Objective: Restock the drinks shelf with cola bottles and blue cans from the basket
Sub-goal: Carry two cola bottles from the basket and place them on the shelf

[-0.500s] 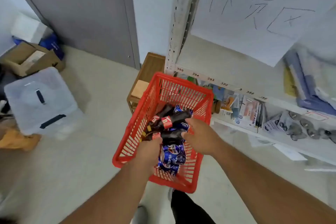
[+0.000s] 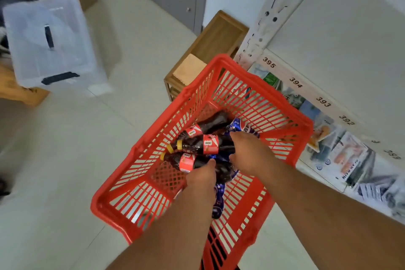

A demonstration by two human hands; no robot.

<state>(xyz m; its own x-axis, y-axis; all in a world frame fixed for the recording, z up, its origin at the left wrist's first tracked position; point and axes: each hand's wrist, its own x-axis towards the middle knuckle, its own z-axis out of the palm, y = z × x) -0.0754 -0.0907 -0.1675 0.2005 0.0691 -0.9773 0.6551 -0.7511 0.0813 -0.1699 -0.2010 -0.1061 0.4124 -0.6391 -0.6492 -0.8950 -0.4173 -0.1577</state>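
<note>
Cola bottles [image 2: 210, 144] and blue cans [image 2: 243, 128] lie together in a heap at the bottom of the red basket [image 2: 282, 107], which stands on the pale floor [image 2: 65, 171] just beside the white shelf [image 2: 328, 50]. Both hands reach down into the basket. The left hand [image 2: 202, 178] rests on the nearest bottle, and the right hand [image 2: 249, 153] lies over the middle bottle. I cannot tell if the fingers are curled round the bottles, because the backs of the hands hide them.
</note>
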